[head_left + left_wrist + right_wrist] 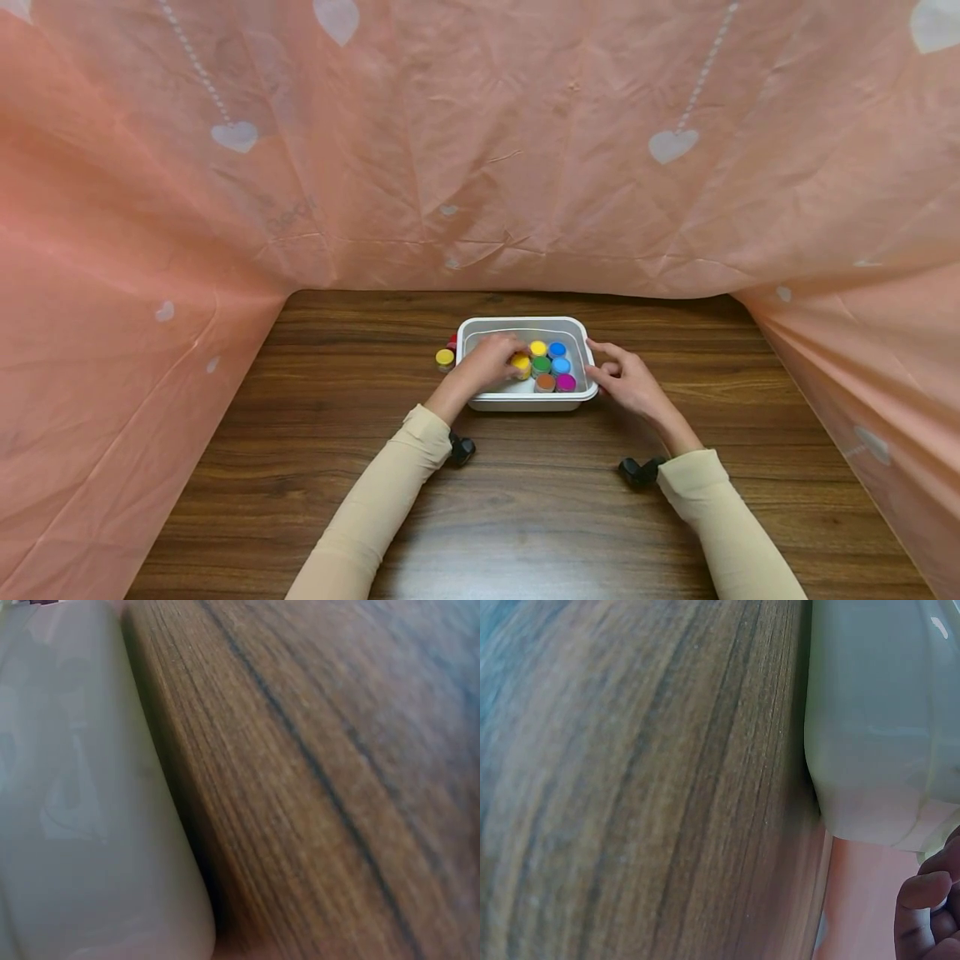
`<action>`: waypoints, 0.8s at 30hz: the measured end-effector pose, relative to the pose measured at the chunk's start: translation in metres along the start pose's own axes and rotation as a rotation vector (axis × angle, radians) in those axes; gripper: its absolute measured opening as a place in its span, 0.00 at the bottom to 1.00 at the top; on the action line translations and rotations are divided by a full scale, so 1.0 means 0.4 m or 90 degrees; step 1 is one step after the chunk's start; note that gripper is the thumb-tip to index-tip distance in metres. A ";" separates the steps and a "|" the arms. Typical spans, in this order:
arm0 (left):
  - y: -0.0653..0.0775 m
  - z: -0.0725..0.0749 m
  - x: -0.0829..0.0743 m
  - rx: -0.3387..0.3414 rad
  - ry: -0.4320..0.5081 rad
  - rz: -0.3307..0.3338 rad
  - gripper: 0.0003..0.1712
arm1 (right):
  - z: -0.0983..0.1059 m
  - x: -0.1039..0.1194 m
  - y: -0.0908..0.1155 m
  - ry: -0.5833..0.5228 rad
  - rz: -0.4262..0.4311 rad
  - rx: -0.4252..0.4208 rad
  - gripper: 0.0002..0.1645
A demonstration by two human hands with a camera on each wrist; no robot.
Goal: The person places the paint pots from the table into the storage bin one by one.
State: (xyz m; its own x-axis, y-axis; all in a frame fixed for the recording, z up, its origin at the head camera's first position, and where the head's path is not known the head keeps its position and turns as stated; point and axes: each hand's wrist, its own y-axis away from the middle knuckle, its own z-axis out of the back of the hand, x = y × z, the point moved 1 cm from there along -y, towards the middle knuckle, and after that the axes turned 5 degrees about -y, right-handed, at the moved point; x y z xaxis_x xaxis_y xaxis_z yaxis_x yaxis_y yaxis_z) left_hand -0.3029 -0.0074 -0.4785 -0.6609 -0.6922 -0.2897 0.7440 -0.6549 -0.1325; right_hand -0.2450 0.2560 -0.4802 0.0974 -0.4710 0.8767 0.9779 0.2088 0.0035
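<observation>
A white plastic tub (pixel 525 404) sits on the wooden table, its near wall also filling the left side of the left wrist view. Inside it stand several small paint pots with coloured tops: yellow, blue, light blue, green (pixel 541 365), brown (pixel 545 382) and purple (pixel 566 382). My left hand (pixel 487 360) reaches over the tub's left side and pinches a yellow paint pot (pixel 521 364) between thumb and fingers. At the tub's right rim, my right hand (pixel 633 385) grips the edge; its curled fingers (pixel 922 892) show in the right wrist view.
Just left of the tub, another yellow paint pot (pixel 445 359) and a partly hidden red one (pixel 452 342) stand on the table (pixel 360 358). A pink curtain (pixel 495 167) with white hearts encloses the back and sides. Black wrist devices (pixel 640 472) sit at both cuffs.
</observation>
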 end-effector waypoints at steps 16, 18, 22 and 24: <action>-0.002 -0.016 -0.006 0.001 -0.020 -0.001 0.15 | -0.001 -0.004 -0.002 0.006 0.006 -0.002 0.33; -0.002 -0.017 -0.005 0.001 -0.021 0.001 0.15 | -0.002 -0.003 -0.003 0.007 0.008 -0.004 0.33; -0.004 -0.019 -0.002 0.002 -0.020 0.003 0.15 | -0.002 -0.001 -0.003 0.010 0.009 -0.004 0.32; -0.004 -0.019 -0.001 0.003 -0.017 0.002 0.15 | -0.002 0.000 -0.003 0.010 0.008 -0.004 0.33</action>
State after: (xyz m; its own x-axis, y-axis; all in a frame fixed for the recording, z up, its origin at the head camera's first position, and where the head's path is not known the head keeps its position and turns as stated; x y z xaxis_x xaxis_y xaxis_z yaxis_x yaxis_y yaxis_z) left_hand -0.3031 -0.0036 -0.4855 -0.6606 -0.7025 -0.2649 0.7460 -0.6538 -0.1266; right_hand -0.2460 0.2551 -0.4808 0.1125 -0.4819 0.8690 0.9777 0.2097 -0.0103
